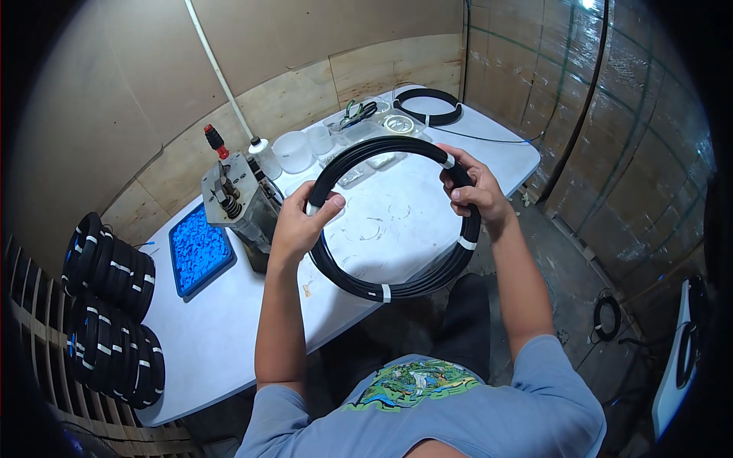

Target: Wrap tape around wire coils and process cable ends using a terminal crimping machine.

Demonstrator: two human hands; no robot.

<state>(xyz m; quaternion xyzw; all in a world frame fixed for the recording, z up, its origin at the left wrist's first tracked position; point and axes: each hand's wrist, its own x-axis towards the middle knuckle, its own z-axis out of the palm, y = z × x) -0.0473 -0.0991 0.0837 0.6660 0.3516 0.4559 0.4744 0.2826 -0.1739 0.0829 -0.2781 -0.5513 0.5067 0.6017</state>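
Above the white table [229, 336] near edge, left hand [296, 221] and right hand [475, 191] grip opposite sides of black cable coil [397, 286], free space below.

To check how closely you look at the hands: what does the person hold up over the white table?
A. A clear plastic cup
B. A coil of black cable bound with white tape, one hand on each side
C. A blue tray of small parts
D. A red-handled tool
B: the left hand and the right hand grip opposite sides of the black cable coil, whose white tape bands show around the ring.
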